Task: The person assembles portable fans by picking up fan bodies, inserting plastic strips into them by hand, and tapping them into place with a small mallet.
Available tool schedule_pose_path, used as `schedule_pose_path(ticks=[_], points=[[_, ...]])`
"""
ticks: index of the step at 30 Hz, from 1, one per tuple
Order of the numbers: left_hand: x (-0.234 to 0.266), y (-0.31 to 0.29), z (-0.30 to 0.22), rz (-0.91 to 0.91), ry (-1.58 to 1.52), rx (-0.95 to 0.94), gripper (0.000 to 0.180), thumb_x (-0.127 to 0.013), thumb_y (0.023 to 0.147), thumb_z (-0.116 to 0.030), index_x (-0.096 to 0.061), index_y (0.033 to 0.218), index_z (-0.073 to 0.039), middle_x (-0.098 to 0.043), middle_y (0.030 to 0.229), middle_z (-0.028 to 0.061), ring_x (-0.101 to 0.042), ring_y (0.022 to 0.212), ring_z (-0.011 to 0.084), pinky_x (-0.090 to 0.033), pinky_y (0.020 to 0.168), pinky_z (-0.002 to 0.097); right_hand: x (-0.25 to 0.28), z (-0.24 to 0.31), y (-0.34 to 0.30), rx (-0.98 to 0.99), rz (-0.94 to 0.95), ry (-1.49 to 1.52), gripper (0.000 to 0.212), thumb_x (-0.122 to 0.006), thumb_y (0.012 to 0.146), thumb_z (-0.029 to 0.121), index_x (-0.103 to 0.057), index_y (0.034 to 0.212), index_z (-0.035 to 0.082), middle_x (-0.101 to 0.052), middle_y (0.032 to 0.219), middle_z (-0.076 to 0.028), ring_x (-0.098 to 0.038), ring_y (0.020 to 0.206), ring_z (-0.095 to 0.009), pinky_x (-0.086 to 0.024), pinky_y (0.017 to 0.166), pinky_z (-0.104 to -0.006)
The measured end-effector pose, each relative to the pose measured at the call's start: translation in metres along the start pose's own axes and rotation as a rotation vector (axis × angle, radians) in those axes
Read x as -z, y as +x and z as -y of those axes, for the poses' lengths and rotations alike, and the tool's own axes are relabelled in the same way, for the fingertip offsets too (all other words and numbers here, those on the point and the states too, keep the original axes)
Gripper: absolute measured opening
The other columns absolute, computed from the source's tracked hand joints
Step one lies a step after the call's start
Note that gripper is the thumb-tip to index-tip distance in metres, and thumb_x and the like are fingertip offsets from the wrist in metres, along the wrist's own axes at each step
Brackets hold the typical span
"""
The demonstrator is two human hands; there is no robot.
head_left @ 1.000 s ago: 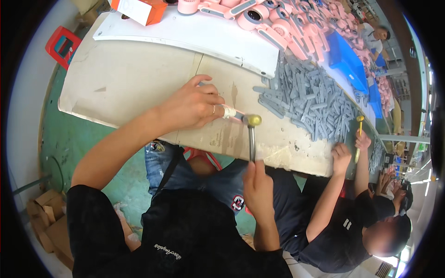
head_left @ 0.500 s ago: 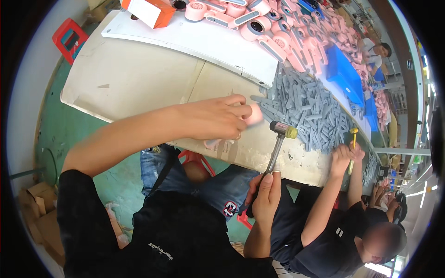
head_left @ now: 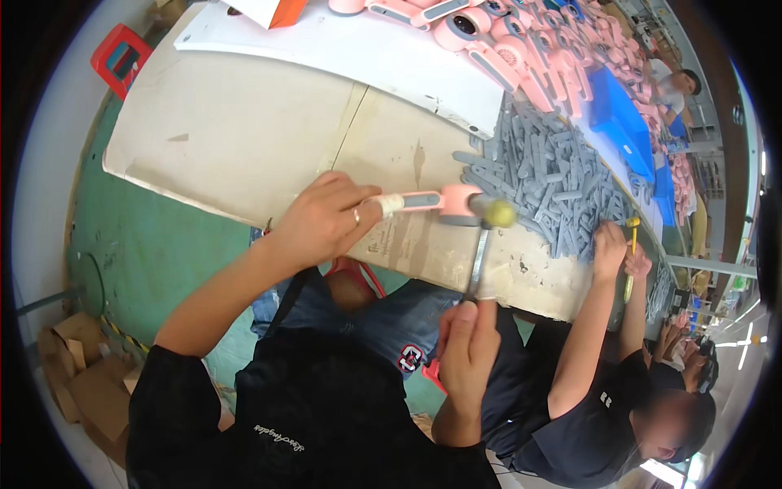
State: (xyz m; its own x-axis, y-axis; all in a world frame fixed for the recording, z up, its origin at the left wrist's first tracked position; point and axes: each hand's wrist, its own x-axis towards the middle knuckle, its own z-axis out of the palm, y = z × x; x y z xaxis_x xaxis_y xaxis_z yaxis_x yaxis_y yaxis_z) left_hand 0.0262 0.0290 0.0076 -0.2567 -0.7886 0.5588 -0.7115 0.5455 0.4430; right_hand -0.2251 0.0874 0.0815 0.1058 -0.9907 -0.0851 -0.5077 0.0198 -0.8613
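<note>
My left hand (head_left: 330, 218) is closed round the handle end of a pink hair dryer (head_left: 459, 200) with a grey strip along its handle. The dryer lies sideways over the table, its round head toward the right. In my right hand (head_left: 467, 346), closed on its grip, is a mallet (head_left: 481, 259) with a metal shaft and a yellowish face. The mallet's blurred head overlaps the right end of the dryer's head; whether they touch I cannot tell. Just beyond lies a heap of grey strip-shaped parts (head_left: 542, 175).
Many pink hair dryers (head_left: 521, 53) are piled along the far white board (head_left: 326, 61). Blue bins (head_left: 623, 126) stand at the right. A co-worker's hands (head_left: 609, 251) hold a yellow hammer (head_left: 632, 244) close by on the right. Cardboard boxes (head_left: 94, 379) sit on the floor at left.
My left hand has moved down and left, now gripping the dryer by its handle end instead of near its round head. The mallet head has tipped slightly up and its face meets the dryer's outline.
</note>
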Motion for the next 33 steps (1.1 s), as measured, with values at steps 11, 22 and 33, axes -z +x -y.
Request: schedule_pose_path(ticks=[11, 22, 33], points=[[-0.005, -0.006, 0.007, 0.01, -0.048, 0.011, 0.024, -0.074, 0.08, -0.001, -0.071, 0.104, -0.002, -0.07, 0.099, 0.0093, -0.064, 0.08, 0.0261, -0.051, 0.078, 0.0399, -0.009, 0.009, 0.006, 0.022, 0.002, -0.181, 0.045, -0.048, 0.105, 0.016, -0.042, 0.145, -0.002, -0.063, 0.073, -0.027, -0.066, 0.065, -0.046, -0.047, 0.052, -0.0491], [-0.002, -0.001, 0.001, 0.004, -0.055, -0.01, 0.024, -0.074, 0.079, 0.0, -0.071, 0.103, -0.001, -0.069, 0.102, 0.0104, -0.064, 0.082, 0.0274, -0.052, 0.079, 0.0401, -0.008, 0.013, -0.006, 0.057, -0.03, -0.36, 0.052, -0.052, 0.103, 0.012, -0.037, 0.149, -0.006, -0.063, 0.068, -0.025, -0.065, 0.06, -0.045, -0.049, 0.049, -0.0469], [-0.008, -0.002, -0.002, -0.067, -0.16, 0.117, 0.022, -0.076, 0.079, 0.0, -0.07, 0.1, -0.003, -0.07, 0.107, 0.0114, -0.065, 0.089, 0.0311, -0.05, 0.085, 0.0424, 0.004, 0.033, -0.018, 0.136, 0.015, -0.229, 0.052, -0.046, 0.106, 0.019, -0.037, 0.149, -0.008, -0.053, 0.06, -0.007, -0.053, 0.052, -0.012, -0.04, 0.048, -0.0286]])
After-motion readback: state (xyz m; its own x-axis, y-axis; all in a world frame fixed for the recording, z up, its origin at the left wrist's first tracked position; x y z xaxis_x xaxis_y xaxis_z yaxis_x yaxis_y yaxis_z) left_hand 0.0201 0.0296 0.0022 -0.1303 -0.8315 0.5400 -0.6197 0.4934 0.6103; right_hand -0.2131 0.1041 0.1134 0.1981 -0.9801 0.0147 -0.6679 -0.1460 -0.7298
